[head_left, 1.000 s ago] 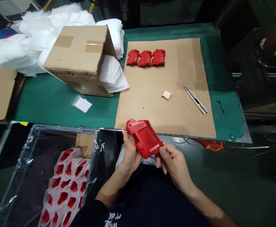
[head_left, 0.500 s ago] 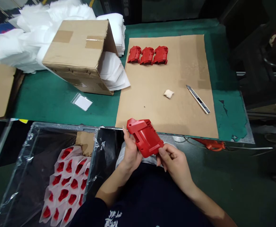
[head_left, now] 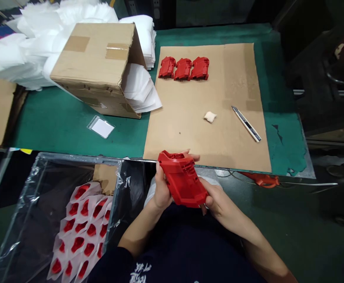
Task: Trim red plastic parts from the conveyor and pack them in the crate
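The left hand (head_left: 161,188) and the right hand (head_left: 216,198) both close around a red plastic casing (head_left: 182,179), held just at the edge of the worktop (head_left: 72,135). It seems light and stiff, maybe a little slippery, so its long sides look best for holding. Farther away, three red casings (head_left: 183,68) lie on a cardboard sheet (head_left: 186,118).

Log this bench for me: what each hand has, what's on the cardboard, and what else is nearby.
Left hand: holds red part
Right hand: holds same part at its lower end
On cardboard sheet: three red parts in a row, cloth, utility knife
Nearby: cardboard box, white foam sheets, plastic-lined bin of wrapped red pieces
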A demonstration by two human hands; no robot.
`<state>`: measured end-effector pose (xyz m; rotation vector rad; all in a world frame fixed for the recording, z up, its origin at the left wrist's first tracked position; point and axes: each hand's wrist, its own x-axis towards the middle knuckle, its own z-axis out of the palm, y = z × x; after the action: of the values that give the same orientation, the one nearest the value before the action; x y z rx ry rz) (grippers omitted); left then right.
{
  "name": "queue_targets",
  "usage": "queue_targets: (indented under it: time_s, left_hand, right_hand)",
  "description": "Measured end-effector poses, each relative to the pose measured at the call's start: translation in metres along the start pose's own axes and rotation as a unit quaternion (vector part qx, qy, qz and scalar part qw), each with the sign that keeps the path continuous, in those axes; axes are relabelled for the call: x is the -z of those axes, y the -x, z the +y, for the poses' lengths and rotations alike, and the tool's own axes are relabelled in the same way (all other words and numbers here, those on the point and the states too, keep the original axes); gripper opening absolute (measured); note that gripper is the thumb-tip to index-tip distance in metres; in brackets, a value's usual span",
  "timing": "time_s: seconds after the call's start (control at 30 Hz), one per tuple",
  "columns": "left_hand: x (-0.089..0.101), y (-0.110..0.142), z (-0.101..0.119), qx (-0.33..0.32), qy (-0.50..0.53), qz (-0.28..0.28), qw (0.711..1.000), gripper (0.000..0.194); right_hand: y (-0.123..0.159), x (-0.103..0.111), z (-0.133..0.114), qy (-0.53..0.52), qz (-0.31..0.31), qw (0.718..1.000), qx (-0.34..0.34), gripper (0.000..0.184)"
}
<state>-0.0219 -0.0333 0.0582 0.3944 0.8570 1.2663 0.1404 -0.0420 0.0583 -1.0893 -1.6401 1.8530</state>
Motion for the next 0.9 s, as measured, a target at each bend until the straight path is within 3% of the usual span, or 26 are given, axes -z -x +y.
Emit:
queue_targets:
  time_s: [0.07,0.17,0.3,0.37,0.47,0.73,0.9]
  left_hand:
    - [0.004,-0.001,0.0,-0.047,-0.068,0.004,0.997,0.077]
    - [0.011,-0.006,0.005,-0.118,-0.14,0.018,0.983,0.08]
    - [0.013,-0.012,0.016,-0.188,-0.185,-0.078,0.961,0.083]
    - [0.012,-0.014,0.021,-0.209,-0.208,-0.132,0.946,0.075]
    - [0.008,-0.016,0.024,-0.228,-0.231,-0.168,0.931,0.064]
    - [0.005,-0.024,0.028,-0.229,-0.273,-0.142,0.923,0.058]
    - [0.012,-0.031,0.024,-0.201,-0.288,-0.091,0.932,0.056]
  right_hand:
    - [0.0,0.001,0.0,-0.068,-0.023,0.997,-0.005,0.074]
    - [-0.003,-0.001,0.006,-0.049,0.061,0.997,-0.002,0.066]
    - [-0.01,-0.006,0.018,0.118,0.196,0.972,0.049,0.055]
    - [-0.012,-0.007,0.024,0.15,0.219,0.96,0.083,0.051]
    - [-0.014,-0.008,0.03,0.159,0.235,0.952,0.117,0.049]
    - [-0.025,-0.011,0.039,0.198,0.247,0.941,0.122,0.049]
    - [-0.034,-0.013,0.041,0.235,0.247,0.932,0.125,0.05]
